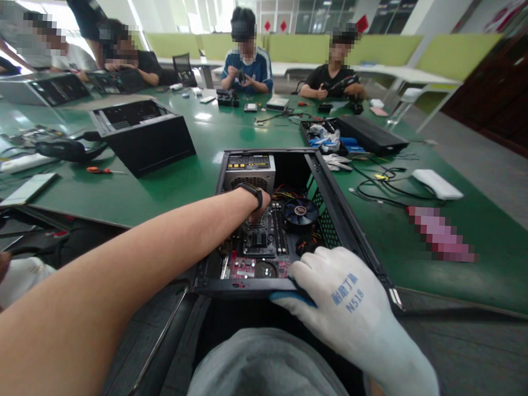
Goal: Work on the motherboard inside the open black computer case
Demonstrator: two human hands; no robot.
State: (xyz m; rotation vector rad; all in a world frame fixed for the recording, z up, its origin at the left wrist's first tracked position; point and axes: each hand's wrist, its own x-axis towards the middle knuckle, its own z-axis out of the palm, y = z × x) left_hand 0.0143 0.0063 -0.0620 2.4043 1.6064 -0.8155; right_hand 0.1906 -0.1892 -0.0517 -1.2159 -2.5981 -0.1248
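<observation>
A computer case [346, 207] lies open in front of me, its near edge at the table's front. My right hand [330, 282], in a white work glove, grips the near rim, fingers over the top and thumb underneath. Bare, with a black wristband, my left hand [264, 202] reaches inside over the motherboard [259, 238]; its fingers are mostly hidden below the wrist. A power supply [250, 171] sits at the case's far left corner, beyond that hand. To its right is a round black fan [300, 211]. Near the front rim lies a red circuit card [246, 268].
Another black case [157, 141] stands tilted at left, near an orange screwdriver [99, 170]. On the right lie black cables [387, 186], a white box-like object [437, 184] and an open case with gloves [328, 139]. Several people sit or stand around the green table [176, 203].
</observation>
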